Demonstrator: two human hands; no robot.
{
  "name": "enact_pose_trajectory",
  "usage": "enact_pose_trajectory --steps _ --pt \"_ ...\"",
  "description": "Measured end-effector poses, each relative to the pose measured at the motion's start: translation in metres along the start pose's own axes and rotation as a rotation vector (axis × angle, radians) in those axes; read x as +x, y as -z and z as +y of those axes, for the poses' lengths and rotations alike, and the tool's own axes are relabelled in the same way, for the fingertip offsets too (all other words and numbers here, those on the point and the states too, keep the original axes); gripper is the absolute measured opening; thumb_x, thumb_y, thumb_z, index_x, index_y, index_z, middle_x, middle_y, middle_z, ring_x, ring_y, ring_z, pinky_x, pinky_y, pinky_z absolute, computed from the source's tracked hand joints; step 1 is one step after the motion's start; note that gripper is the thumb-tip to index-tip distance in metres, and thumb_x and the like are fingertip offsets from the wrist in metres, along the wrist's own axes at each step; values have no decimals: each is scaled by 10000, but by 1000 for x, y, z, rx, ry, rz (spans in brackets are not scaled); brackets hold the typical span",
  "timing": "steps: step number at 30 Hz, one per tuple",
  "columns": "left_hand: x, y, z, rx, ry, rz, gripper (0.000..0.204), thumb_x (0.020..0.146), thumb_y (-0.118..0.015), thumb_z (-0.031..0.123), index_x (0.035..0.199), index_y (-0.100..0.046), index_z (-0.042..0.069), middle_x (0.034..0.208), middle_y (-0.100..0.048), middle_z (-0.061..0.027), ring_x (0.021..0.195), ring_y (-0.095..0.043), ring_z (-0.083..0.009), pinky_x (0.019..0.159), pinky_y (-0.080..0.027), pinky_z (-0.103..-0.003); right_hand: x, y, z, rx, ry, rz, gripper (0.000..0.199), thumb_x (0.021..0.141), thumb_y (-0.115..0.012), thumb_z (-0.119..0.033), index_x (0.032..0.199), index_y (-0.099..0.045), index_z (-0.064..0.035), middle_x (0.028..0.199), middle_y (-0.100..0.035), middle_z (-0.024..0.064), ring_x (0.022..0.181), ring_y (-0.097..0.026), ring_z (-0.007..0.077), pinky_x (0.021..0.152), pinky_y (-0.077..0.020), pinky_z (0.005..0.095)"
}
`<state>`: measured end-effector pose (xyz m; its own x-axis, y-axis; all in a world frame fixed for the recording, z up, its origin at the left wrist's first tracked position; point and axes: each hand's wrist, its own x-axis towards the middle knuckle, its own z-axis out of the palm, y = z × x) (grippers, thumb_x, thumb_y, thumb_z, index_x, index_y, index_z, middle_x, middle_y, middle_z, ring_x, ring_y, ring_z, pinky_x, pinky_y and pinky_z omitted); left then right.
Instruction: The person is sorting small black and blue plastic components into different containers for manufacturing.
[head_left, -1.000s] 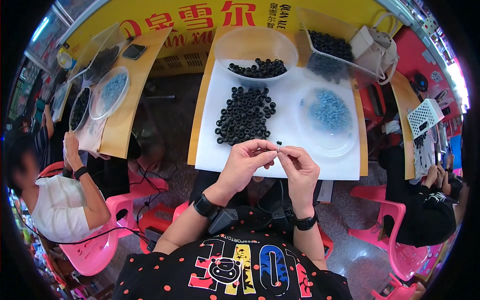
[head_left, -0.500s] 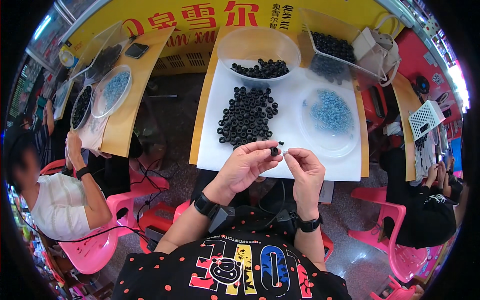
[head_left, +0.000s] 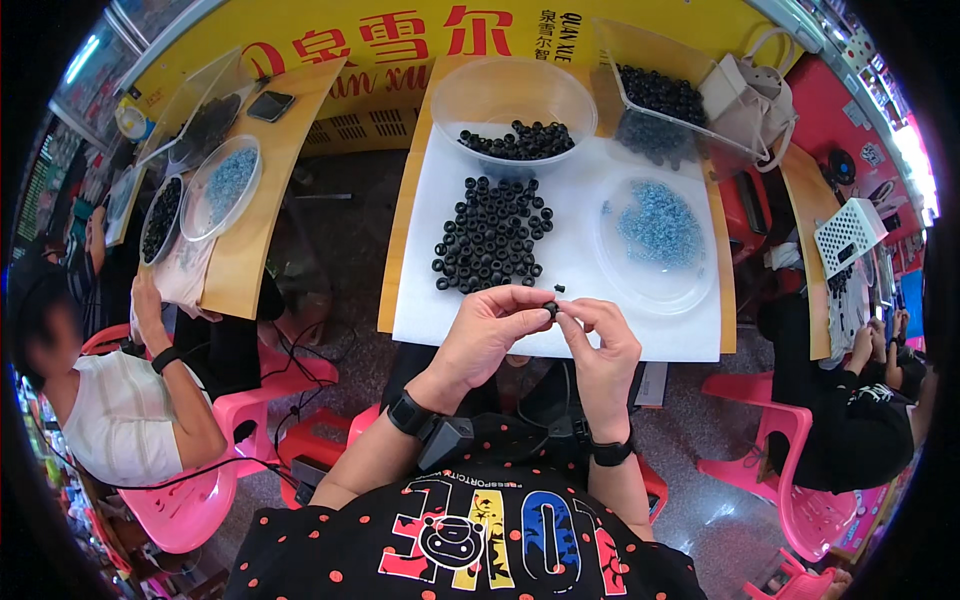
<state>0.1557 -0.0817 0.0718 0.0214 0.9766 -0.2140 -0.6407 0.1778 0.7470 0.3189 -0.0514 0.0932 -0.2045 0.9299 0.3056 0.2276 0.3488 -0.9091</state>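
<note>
Head view: the left hand (head_left: 480, 335) pinches a black bead (head_left: 550, 309) between thumb and forefinger, above the near edge of a white mat (head_left: 440, 320) on the desk (head_left: 729, 300). The right hand (head_left: 605, 340) has thumb and forefinger drawn together beside that bead; whatever lies between them is too small to tell. Beyond the hands, loose black beads (head_left: 490, 235) cover the mat's middle; a clear bowl (head_left: 513, 85) stands behind them, and pale blue beads (head_left: 660, 225) occupy a clear dish (head_left: 655, 298) to the right
</note>
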Motion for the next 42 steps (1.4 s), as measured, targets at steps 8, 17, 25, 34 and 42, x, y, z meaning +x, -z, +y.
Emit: enact_pose_trajectory --steps 8,17,25,34,42 --pt "1 17 -10 -307 161 123 225 936 -635 25 1159 -630 -2 1098 -677 -128 995 -677 -184 916 -571 -282 1 -6 18 87 -121 24 206 904 -666 -49 1102 -715 -20 979 -674 93 803 -611 151 763 -489 272" --pt "1 23 -7 -421 162 173 254 952 -617 39 1199 -591 -12 1126 -653 -134 1031 -656 -187 922 -571 -264 26 -3 72 -358 8 -156 208 870 -683 -33 1076 -703 -20 973 -661 106 744 -624 166 676 -492 300" --pt "0 25 -9 -352 167 117 267 942 -628 43 1203 -601 -7 1101 -660 -115 1013 -647 -183 915 -555 -279 20 0 42 272 -364 -135 154 876 -688 -1 1025 -722 16 913 -702 32 783 -630 72 706 -491 206" --pt "-1 24 -13 -334 186 81 245 930 -654 55 1173 -635 34 1043 -669 -63 962 -641 -147 885 -547 -270 7 -4 9 387 -364 -185 139 877 -707 -11 1013 -697 13 898 -691 19 774 -606 44 693 -484 188" --pt "-4 24 -13 -277 139 64 198 926 -657 46 1124 -668 33 1029 -686 -69 934 -658 -143 875 -550 -283 2 -8 8 202 -279 -186 117 844 -735 -18 953 -710 17 865 -711 46 737 -622 67 675 -499 210"
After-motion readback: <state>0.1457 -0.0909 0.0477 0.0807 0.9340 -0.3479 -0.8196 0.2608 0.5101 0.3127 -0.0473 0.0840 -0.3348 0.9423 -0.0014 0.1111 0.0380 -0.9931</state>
